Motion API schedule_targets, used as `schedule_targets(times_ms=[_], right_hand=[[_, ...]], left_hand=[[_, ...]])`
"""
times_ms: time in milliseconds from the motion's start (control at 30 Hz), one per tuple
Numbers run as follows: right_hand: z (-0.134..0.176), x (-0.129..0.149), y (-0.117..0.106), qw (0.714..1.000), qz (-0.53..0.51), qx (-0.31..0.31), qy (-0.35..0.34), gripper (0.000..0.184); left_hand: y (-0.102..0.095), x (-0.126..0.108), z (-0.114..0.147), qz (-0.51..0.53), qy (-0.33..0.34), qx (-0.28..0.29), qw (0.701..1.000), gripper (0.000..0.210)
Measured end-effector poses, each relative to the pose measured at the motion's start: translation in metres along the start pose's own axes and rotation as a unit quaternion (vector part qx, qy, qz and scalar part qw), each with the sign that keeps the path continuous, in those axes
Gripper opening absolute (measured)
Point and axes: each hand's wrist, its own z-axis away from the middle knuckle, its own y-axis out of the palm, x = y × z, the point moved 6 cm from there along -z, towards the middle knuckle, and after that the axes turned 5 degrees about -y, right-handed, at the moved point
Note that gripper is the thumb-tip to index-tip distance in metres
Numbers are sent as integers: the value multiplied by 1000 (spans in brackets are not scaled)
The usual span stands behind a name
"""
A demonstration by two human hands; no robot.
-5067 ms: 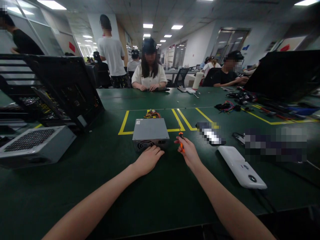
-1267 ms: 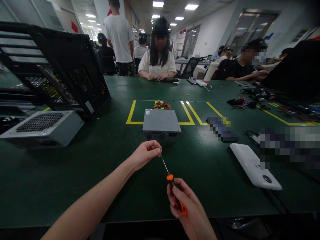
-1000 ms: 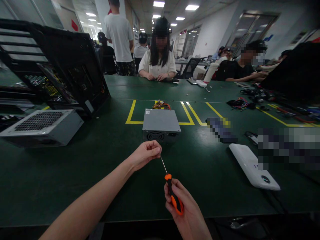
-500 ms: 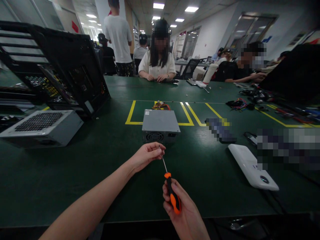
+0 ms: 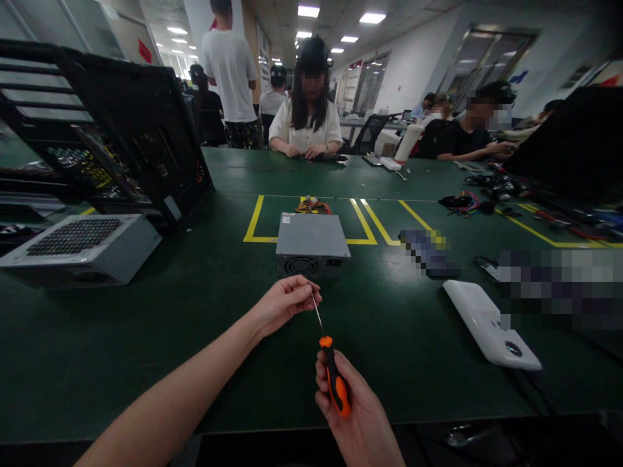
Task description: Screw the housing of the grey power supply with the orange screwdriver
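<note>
A screwdriver (image 5: 335, 383) with an orange and black handle is wrapped in the fingers of my right hand (image 5: 357, 402). Its thin metal shaft slants up and away to my left hand (image 5: 287, 301), whose thumb and fingers are pinched at the tip. Whether a small part sits at that tip, I cannot make out. Just beyond my left hand a grey power supply unit (image 5: 312, 235) lies on the green table (image 5: 233, 383). Its fan grille and socket face me, and bundled coloured cables (image 5: 312, 206) lie behind it.
An open black computer case (image 5: 131, 143) stands at the left, with another power supply (image 5: 82, 250) before it. On the right lie a white power bank-like device (image 5: 491, 327), a blurred-out item (image 5: 428, 253) and cables (image 5: 467, 202). A person (image 5: 306, 126) sits across the table.
Both hands stay nearly in place. The screwdriver has shifted very slightly, and its shaft now shows a little further up against my left thumb.
</note>
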Motion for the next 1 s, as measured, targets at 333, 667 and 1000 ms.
schedule_targets(times_ms=[333, 667, 1000], right_hand=[[1, 2, 1, 999, 29, 5, -15, 36], [-12, 18, 5, 998, -60, -4, -8, 26], [-34, 29, 17, 996, -94, 9, 1, 18]], left_hand=[[2, 4, -1, -22, -13, 4, 1000, 22], [0, 14, -6, -43, -51, 0, 998, 29], [-2, 16, -6, -66, -66, -14, 996, 27]])
